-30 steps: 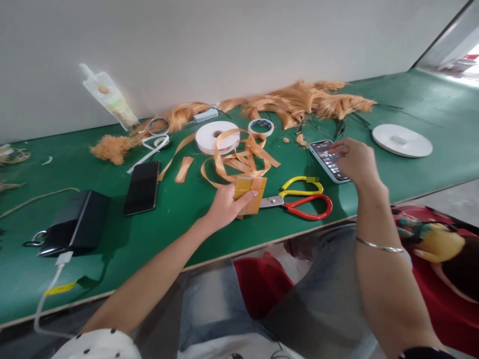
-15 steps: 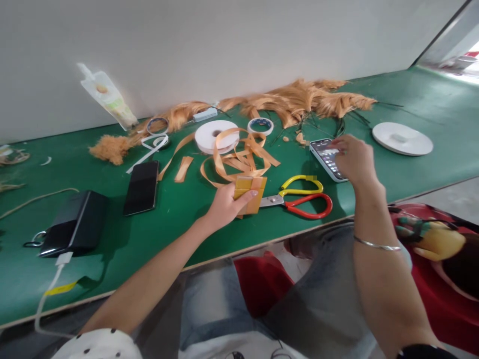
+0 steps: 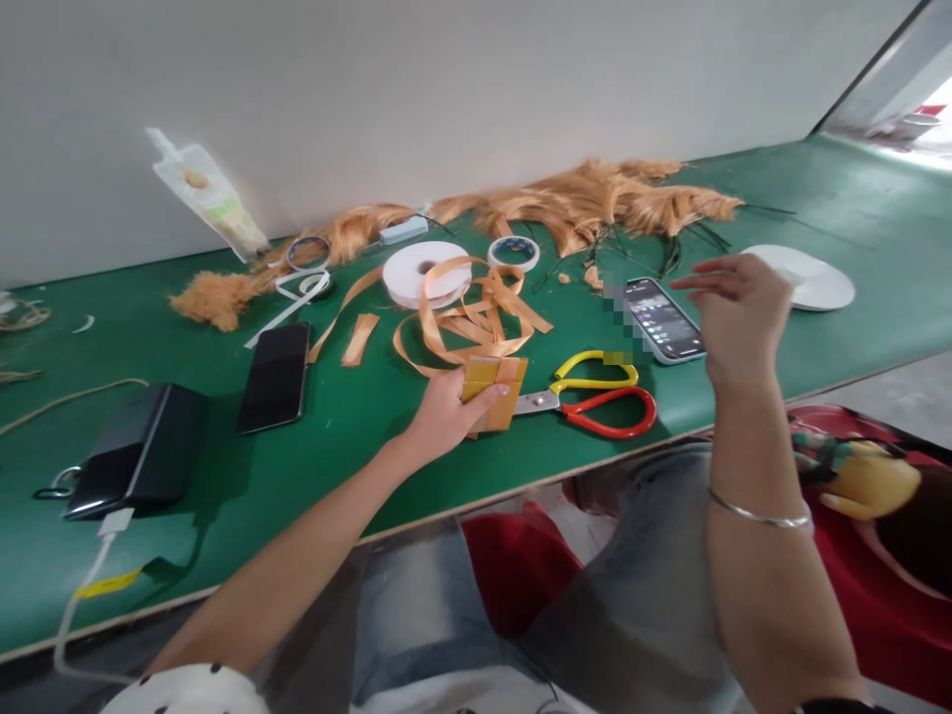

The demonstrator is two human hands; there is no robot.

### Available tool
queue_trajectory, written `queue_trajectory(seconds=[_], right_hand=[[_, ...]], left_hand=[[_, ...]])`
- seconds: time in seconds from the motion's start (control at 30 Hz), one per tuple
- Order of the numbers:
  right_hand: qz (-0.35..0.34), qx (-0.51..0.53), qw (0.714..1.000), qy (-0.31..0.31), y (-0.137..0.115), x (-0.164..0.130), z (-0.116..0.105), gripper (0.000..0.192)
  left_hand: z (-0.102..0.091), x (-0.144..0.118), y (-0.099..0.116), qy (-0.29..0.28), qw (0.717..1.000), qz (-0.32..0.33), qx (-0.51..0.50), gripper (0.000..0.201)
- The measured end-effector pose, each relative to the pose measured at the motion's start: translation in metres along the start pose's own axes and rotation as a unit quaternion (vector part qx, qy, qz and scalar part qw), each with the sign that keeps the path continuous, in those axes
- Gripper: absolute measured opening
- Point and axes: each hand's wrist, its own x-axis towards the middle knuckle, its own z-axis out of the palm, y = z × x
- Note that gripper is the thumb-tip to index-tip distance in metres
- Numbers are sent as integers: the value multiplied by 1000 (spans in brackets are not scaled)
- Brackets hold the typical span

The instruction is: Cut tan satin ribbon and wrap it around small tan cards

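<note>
My left hand [image 3: 440, 416] grips a small card wound with golden ribbon [image 3: 497, 389] just above the green table [image 3: 312, 466]. The ribbon trails back in loose loops [image 3: 465, 317] to a white spool [image 3: 420, 273]. My right hand [image 3: 736, 312] hovers with spread fingers beside a lit phone [image 3: 661, 319] lying on the table, not touching it. Scissors with one yellow and one red handle [image 3: 595, 395] lie between the two hands, blades pointing at the card.
A dark phone [image 3: 275, 375] and a black power bank [image 3: 138, 451] with a white cable lie at the left. Golden hair-like fibre [image 3: 595, 203] is heaped along the wall. A tape roll [image 3: 514, 253], a white disc [image 3: 814, 281] and a pouch [image 3: 204, 193] are also there.
My right hand has lifted off the lit phone's screen and moved right and up, fingers spreading. The left hand with the ribbon card has stayed put.
</note>
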Motion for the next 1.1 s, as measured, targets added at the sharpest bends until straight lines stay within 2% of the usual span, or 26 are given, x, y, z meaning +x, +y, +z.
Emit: queue_trajectory(seconds=[0.07, 0.1, 0.13, 0.17, 0.2, 0.27, 0.43, 0.53, 0.63, 0.9, 1.1], right_hand=[[-22, 154, 982, -105, -20, -18, 7, 19], [-38, 189, 963, -190, -31, -29, 13, 19], [-46, 205, 934, -290, -41, -40, 19, 23], [-48, 216, 905, -363, -51, -51, 25, 26], [-47, 225, 885, -406, -58, -60, 31, 26], [-49, 230, 864, -445, -68, -73, 42, 20], [-64, 260, 844, -464, -70, -78, 48, 21], [-72, 253, 847, -463, -69, -76, 46, 17], [-53, 251, 852, -456, -70, -77, 46, 14], [30, 310, 825, -472, -73, -77, 48, 27], [41, 332, 820, -464, -75, -77, 48, 25]], left_hand=[[2, -1, 0, -12, 1000, 4, 16, 32], [2, -1, 0, -19, 1000, 7, 21, 31], [3, -2, 1, -28, 999, 11, 21, 31], [4, -2, 1, -36, 999, 14, 16, 31], [5, -3, 1, -43, 999, 17, 11, 31], [6, -3, 2, -46, 999, 17, 5, 31], [5, -4, 4, -52, 998, -4, 19, 29], [4, -4, 4, -51, 999, -4, 15, 29], [4, -4, 5, -50, 999, -2, 14, 29], [4, -5, 7, -43, 999, -13, -1, 33], [4, -6, 6, -32, 999, 1, -40, 33]])
